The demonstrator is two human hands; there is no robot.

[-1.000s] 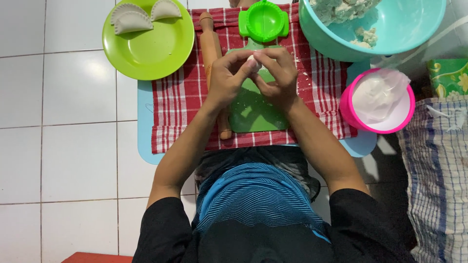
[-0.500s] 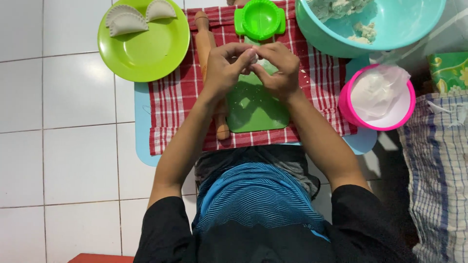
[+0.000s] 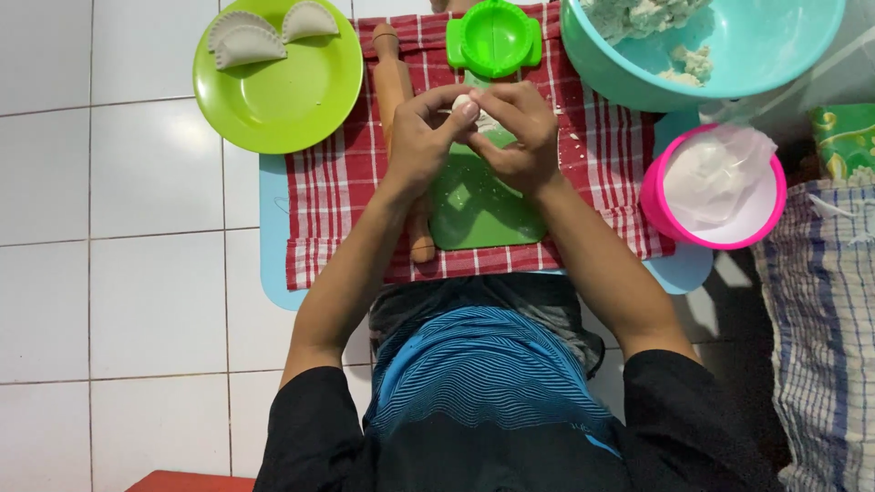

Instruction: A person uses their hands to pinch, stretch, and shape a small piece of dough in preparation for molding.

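Dough (image 3: 463, 104) stays pinched between our left hand (image 3: 421, 137) and right hand (image 3: 516, 137) — both hold it, unchanged, above the green board (image 3: 478, 210).

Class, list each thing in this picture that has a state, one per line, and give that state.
Left hand: pinching the dough piece.
Right hand: pinching the same dough.
Green press mould: open, empty.
Green plate: holds two folded pastries.
Rolling pin: lying idle.
Teal bowl: partly filled with dough.
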